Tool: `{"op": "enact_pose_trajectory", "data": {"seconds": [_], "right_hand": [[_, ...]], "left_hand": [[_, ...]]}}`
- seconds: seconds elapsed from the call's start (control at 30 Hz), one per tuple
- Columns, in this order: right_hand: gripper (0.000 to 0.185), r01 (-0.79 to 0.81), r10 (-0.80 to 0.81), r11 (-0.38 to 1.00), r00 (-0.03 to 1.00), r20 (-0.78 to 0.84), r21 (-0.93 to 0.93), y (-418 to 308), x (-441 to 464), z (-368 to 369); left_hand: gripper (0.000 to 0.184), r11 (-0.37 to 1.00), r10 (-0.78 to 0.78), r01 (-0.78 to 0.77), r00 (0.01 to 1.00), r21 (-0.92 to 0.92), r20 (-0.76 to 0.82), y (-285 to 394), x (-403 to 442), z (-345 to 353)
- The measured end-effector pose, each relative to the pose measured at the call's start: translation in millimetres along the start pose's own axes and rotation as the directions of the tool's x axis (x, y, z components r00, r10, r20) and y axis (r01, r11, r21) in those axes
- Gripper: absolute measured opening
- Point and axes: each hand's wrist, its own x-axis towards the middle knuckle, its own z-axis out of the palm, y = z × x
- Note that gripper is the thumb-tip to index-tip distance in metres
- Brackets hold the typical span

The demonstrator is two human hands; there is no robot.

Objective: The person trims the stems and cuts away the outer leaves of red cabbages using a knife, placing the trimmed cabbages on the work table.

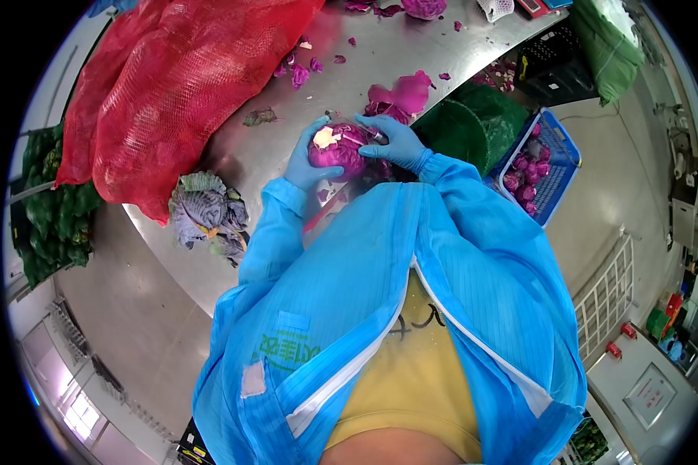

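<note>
My left hand (305, 161), in a blue glove, is wrapped round the left side of a red cabbage (343, 155). A pale cut patch shows at the cabbage's upper left. At the right side of the cabbage is my right hand (398, 144), also gloved, with its fingers and thumb bent round a small dark, shiny thing (378, 136) too small to make out. Loose purple leaves (407, 93) lie on the steel table (287, 116) just beyond my hands. Below the cabbage, a red strip (324, 212) is partly hidden by my jacket.
A large red mesh sack (178, 77) covers the table's left side. Wilted outer leaves (205, 211) lie at its near edge. To the right are a green bag-lined bin (461, 128), a blue crate (564, 159) of small red cabbages and a black crate (551, 66). Another cabbage (424, 6) sits at the far edge.
</note>
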Motion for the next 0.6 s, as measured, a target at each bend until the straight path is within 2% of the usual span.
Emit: {"op": "enact_pose_trajectory", "data": {"seconds": [0.03, 0.1, 0.17, 0.23, 0.27, 0.3, 0.37, 0.4, 0.43, 0.5, 0.53, 0.57, 0.6], "right_hand": [[0.071, 0.002, -0.002, 1.0, 1.0, 0.0, 0.0, 6, 0, 0], [0.072, -0.13, 0.07, 0.91, 0.984, 0.164, 0.394, 14, -2, 3], [0.07, -0.116, 0.074, 0.93, 0.989, 0.131, 0.349, 16, -3, 6], [0.051, -0.139, 0.14, 0.973, 0.99, 0.006, 0.185, 5, -4, 9], [0.044, -0.082, 0.093, 0.982, 0.994, -0.061, 0.171, 18, -3, 17], [0.047, -0.129, 0.127, 0.984, 0.992, -0.022, -0.126, 10, -3, 15], [0.043, -0.008, 0.005, 1.0, 0.995, -0.096, -0.029, -4, -12, 30], [0.051, 0.086, -0.094, 0.994, 0.987, -0.127, -0.066, -7, -12, 35], [0.051, 0.083, -0.09, 0.995, 0.989, -0.118, -0.06, -11, -16, 37], [0.064, 0.042, -0.045, 0.998, 0.995, -0.088, -0.041, -28, -17, 31], [0.073, -0.007, 0.006, 0.987, 1.0, -0.006, -0.161, -36, -16, 26], [0.073, -0.008, 0.008, 0.987, 1.0, 0.003, -0.163, -32, -17, 28], [0.074, 0.02, -0.031, 0.961, 0.999, -0.033, -0.274, -28, -14, 32]], "left_hand": [[0.1, 1.0, -0.017, 0.017, 0.999, 0.006, 0.046, 0, 1, -3], [0.101, 0.998, -0.015, 0.011, 0.998, 0.065, 0.064, 2, 2, -9], [0.102, 0.992, -0.016, 0.005, 0.996, 0.126, 0.084, 3, -3, -11], [0.102, 0.993, -0.105, 0.096, 0.983, -0.065, -0.153, 2, -12, -11], [0.101, 0.984, -0.17, 0.155, 0.963, -0.084, -0.211, -4, -20, -17], [0.101, 0.985, -0.166, 0.153, 0.964, -0.079, -0.209, 2, -26, -9], [0.103, 0.924, -0.282, 0.164, 0.901, -0.344, -0.329, 17, -35, 20], [0.1, 0.947, -0.271, 0.163, 0.866, -0.276, -0.419, 16, -34, 31], [0.1, 0.946, -0.278, 0.167, 0.861, -0.279, -0.426, 14, -35, 36], [0.096, 0.955, -0.293, 0.195, 0.754, -0.225, -0.588, 4, -24, 35], [0.091, 0.961, -0.276, 0.2, 0.742, -0.191, -0.611, 0, -19, 31], [0.091, 0.96, -0.28, 0.199, 0.737, -0.198, -0.615, -4, -21, 31], [0.091, 0.944, -0.328, 0.225, 0.726, -0.242, -0.604, 7, -19, 33]]}}
